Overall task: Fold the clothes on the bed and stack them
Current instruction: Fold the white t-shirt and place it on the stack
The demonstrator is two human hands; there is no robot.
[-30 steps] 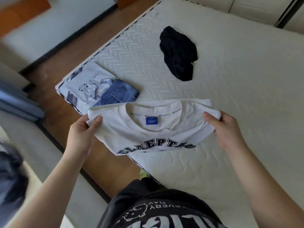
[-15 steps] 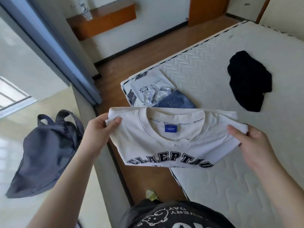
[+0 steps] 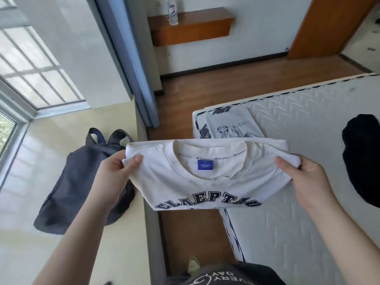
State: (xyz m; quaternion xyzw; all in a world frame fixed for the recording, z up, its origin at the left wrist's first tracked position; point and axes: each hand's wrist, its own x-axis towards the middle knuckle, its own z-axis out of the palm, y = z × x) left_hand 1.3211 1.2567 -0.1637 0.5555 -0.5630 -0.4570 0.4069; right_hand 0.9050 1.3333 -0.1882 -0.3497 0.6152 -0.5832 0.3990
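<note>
Head view: left hand (image 3: 112, 177) and right hand (image 3: 304, 179) each pinched, thumb over curled fingers, one side of a folded cream T-shirt (image 3: 207, 177), held in the air above the bed (image 3: 298, 233) corner. Folded grey shirt (image 3: 232, 125) and crumpled black garment (image 3: 364, 159) lay on the bed.

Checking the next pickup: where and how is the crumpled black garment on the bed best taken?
Probably the black garment by its upper, wider bunch, from above: it lies flat and crumpled on the mattress, offering no clear edge; its right part is out of frame.
</note>
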